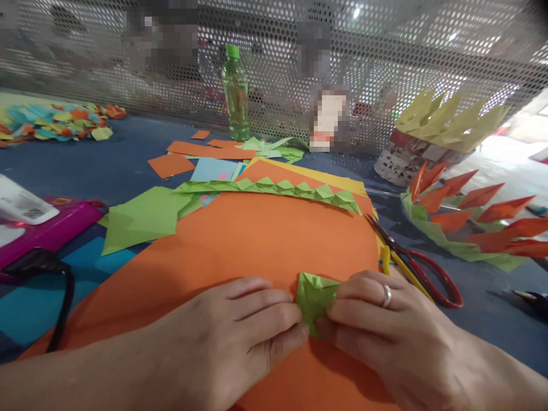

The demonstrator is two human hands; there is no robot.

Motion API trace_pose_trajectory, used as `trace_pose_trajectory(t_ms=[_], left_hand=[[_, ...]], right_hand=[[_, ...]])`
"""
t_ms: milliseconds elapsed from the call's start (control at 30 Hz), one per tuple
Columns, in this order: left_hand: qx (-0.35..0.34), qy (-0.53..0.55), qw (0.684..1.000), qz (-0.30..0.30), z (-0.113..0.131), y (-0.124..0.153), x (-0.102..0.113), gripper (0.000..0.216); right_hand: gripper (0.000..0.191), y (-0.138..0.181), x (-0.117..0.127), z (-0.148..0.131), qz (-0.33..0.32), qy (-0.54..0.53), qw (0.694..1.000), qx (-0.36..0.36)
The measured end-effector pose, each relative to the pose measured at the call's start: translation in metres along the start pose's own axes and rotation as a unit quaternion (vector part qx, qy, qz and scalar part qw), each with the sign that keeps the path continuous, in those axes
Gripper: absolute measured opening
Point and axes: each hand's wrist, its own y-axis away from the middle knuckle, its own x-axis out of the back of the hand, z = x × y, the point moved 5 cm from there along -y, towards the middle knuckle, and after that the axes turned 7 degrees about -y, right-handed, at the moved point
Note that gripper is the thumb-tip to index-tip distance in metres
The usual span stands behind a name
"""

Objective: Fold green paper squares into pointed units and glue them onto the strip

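A small folded piece of green paper (314,299) lies over a large orange sheet (274,240). My left hand (252,322) has its fingers together and pinches the lower left edge of the green paper. From the other side, my right hand (381,314), with a ring on one finger, is closed on the paper's right part, hiding it. Beyond my hands, a long zigzag strip of folded green paper (274,187) rests across the orange sheet. Flat green paper pieces (141,220) lie at its left end. Red-handled scissors (422,265) lie right of the orange sheet.
A green-capped bottle (236,97) stands at the back before a perforated metal panel (274,34). Paper crowns, one yellow (445,123) and one orange-and-green (466,228), sit at right. At left are a magenta power strip (77,220) with a black cable and paper scraps (55,123).
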Motion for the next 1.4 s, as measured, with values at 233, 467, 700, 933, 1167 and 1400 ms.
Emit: trace_pose_trajectory(t_ms=[233,467,700,933,1167,1400], left_hand=[[0.002,0.003,1.000,-0.004,0.001,0.004,-0.001,0.064],[0.005,-0.010,1.000,0.007,0.002,0.005,0.001,0.057],[0.009,0.024,0.999,0.024,-0.001,0.003,0.002,0.058],[0.002,0.011,1.000,0.016,-0.001,0.003,0.000,0.054],[0.002,-0.003,1.000,0.018,0.000,0.002,0.002,0.049],[0.002,0.029,0.999,0.033,0.000,0.004,0.002,0.051]], right_hand=[[0.036,-0.001,-0.001,-0.008,0.025,0.051,0.998,0.020],[0.041,0.003,-0.005,-0.010,0.031,0.051,0.998,0.013],[0.037,0.002,0.002,-0.012,0.072,0.075,0.994,0.031],[0.035,-0.001,0.000,-0.009,0.064,0.102,0.993,0.016],[0.036,0.003,-0.004,-0.008,0.052,0.073,0.996,0.012],[0.034,0.012,0.008,0.009,0.128,-0.006,0.989,-0.073]])
